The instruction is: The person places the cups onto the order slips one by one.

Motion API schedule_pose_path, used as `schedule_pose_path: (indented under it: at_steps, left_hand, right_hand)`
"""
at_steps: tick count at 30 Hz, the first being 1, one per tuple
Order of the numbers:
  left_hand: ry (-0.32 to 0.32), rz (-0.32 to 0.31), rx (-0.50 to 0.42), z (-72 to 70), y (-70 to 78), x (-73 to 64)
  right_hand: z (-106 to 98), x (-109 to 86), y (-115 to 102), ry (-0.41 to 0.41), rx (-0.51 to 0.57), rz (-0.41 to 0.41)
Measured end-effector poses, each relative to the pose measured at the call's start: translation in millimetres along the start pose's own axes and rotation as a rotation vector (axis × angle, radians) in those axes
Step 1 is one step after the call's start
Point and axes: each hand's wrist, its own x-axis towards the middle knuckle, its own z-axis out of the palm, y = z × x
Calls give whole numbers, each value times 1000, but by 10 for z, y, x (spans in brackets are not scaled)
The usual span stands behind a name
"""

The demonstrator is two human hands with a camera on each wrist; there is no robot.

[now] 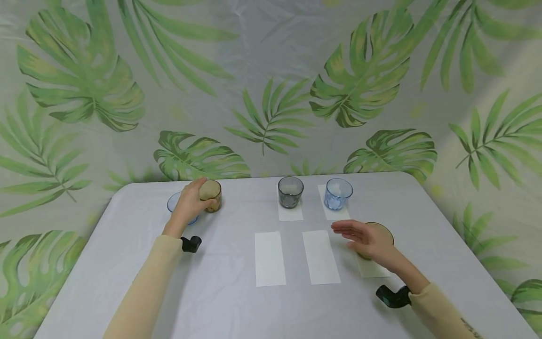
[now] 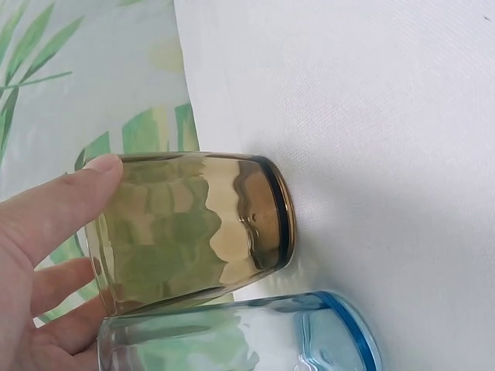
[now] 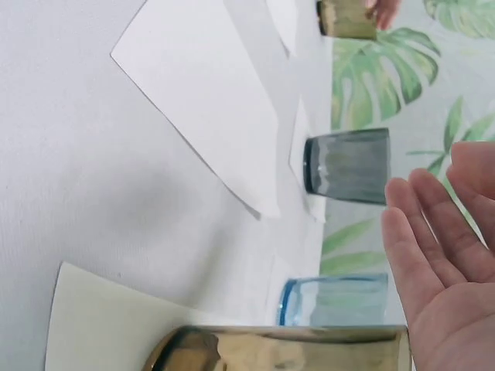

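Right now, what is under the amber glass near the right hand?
White paper lies under the amber glass; its near part shows in the head view. The spot directly beneath the base is covered, so I cannot see it.

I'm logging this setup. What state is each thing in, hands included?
Left amber glass: upright, gripped
Left hand: gripping that glass
Left blue glass: upright
Grey glass: upright on rear-left sheet
Right blue glass: upright on rear-right sheet
Right amber glass: upright on front-right sheet
Front-left sheet: flat
Front-middle sheet: flat
Right hand: fingers extended
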Motion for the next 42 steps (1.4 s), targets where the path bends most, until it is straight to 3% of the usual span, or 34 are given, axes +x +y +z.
schedule_pose_path:
  at_steps: [4, 12, 21, 33, 42]
  left_hand:
    - [3, 10, 10, -6, 2, -5]
    - [23, -7, -5, 11, 29, -38]
    - [105, 51, -44, 38, 91, -60]
    - [141, 166, -129, 107, 484, -192]
    - [149, 295, -150, 223, 767, -319]
  right_hand:
    - [58, 18, 26, -25, 48, -5]
    - [169, 41, 86, -30, 42, -14]
    - [265, 35, 177, -20, -73, 66]
    - [311, -27, 278, -14, -178, 181]
    - [349, -56, 313, -20, -162, 138]
